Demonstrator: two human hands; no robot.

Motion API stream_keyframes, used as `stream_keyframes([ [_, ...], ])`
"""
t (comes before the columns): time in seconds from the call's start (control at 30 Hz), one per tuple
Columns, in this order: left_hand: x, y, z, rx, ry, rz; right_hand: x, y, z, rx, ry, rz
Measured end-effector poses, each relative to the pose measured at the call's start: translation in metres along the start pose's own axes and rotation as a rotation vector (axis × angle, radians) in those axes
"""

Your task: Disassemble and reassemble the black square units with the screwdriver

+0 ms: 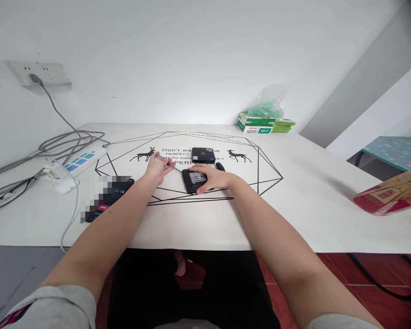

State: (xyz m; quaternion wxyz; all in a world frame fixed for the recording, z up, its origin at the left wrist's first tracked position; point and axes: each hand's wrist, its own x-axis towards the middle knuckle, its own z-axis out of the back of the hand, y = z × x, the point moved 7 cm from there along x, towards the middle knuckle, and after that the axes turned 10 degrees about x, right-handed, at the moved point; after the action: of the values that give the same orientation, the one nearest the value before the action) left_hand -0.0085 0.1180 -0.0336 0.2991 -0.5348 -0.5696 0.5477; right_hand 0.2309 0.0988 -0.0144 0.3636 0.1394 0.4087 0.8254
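My left hand (157,169) is closed round a thin screwdriver (173,167) with a clear and blue handle. Its shaft points right, and the tip meets the upper left edge of a small black case (189,183). Lying flat on the table, the case shows a grey, labelled part inside its dark frame. My right hand (208,177) grips the case from the right, fingers over the far edge and thumb at the near one. Just behind lies a flat black box (203,155) with small stickers. A dark teal, rounded object (220,167) sits beside it, partly behind my right hand.
A phone (113,196), partly blurred out, lies left of my left forearm. Further left are a power strip (84,162) and coiled grey cables (65,141). Green boxes (256,122) with a plastic bag stand against the wall. A red and yellow package (390,194) is at the right.
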Motion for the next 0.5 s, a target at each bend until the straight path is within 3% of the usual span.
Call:
stream_keyframes([
  [0.5,-0.007,0.005,-0.011,0.018,0.117,0.056,-0.006,0.006,-0.002,0.046,0.066,-0.060],
])
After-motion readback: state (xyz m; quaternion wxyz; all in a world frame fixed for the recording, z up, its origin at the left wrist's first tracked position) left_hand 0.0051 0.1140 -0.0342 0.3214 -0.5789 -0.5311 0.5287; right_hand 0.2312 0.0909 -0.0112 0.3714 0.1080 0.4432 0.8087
